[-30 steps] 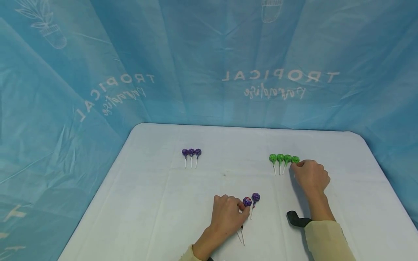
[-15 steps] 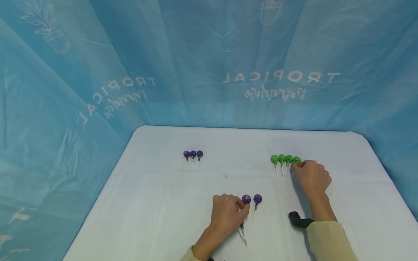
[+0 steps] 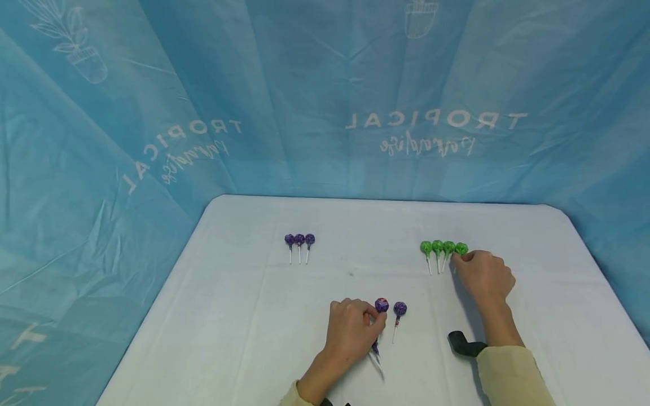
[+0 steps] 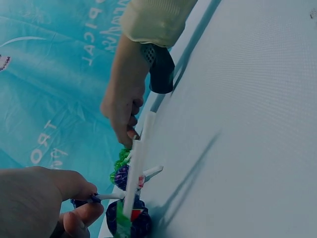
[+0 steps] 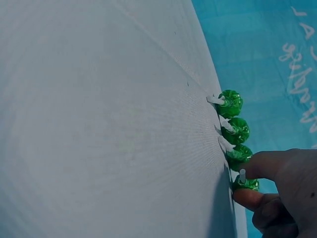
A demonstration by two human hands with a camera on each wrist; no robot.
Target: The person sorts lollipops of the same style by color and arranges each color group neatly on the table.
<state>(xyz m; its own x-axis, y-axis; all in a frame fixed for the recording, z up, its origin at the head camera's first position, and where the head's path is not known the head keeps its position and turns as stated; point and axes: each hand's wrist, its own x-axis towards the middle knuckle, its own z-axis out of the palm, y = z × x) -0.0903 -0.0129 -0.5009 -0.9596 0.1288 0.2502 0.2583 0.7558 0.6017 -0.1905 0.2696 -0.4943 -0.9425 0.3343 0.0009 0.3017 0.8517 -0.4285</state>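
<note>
The person's left hand (image 3: 354,330) pinched one purple lollipop (image 3: 382,305) near the front middle of the desk (image 3: 223,316), its fingers (image 4: 77,186) drawn narrow, thumb against forefinger, just below the wrapped head. Whether that lollipop touched the cloth could not be told. Partly hidden beneath the same hand lay a second purple lollipop (image 3: 375,348), its stick pointing toward the near edge, and just to the right of the hand was a third purple lollipop (image 3: 400,309).

Farther back on the right, the right hand (image 3: 484,274) pinched the end green lollipop (image 3: 461,248) of a row, thumb and finger closed in on either side of it (its short white stick showed between them from the right wrist). Beside it lay three green lollipops (image 3: 438,246), side by side, heads toward the far edge.

Well apart, at back left, three purple lollipops (image 3: 299,239) made another neat row. A blue curtain (image 3: 304,73), printed with mirrored white lettering, hung behind the desk.
</note>
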